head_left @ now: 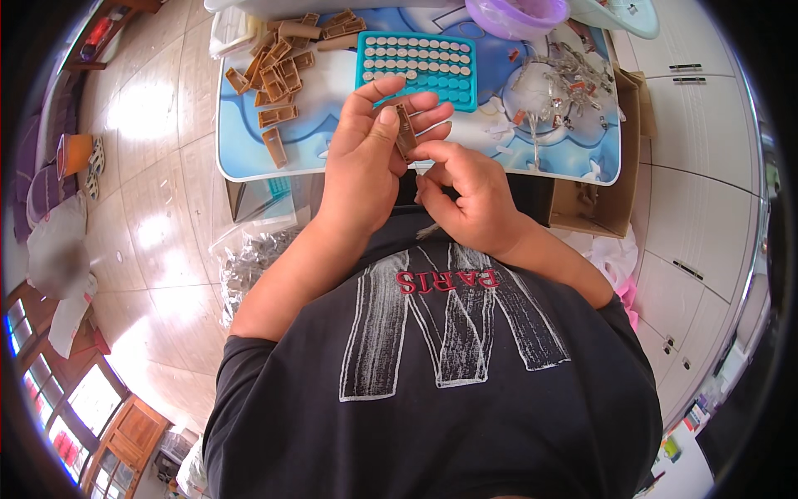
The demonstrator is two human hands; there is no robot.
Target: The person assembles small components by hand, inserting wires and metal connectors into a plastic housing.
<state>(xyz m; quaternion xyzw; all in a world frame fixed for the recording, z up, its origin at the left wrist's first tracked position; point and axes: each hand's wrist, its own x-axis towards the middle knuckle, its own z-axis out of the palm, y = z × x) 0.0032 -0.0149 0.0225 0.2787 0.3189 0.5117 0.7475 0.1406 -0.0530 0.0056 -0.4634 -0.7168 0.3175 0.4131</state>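
Observation:
My left hand (356,162) is turned palm up over the table's near edge. Its thumb presses a narrow brown plastic shell (405,131), hollow on the side that shows, against the fingers. At the shell's lower end, the bent index finger of my right hand (472,190) touches it. The right thumb and other fingers are curled in just below; a small pale bit shows by them, too small to name. Just beyond my left fingertips lies a teal tray (455,98) of round pockets, with white round pieces (413,52) filling its far rows.
More brown shells (278,75) are heaped at the table's (486,156) far left. Clear wired parts (561,87) lie tangled on the right, near a purple basin (522,18). A cardboard box (611,212) stands beside the table's right edge; silvery packets (249,264) sit low on the left.

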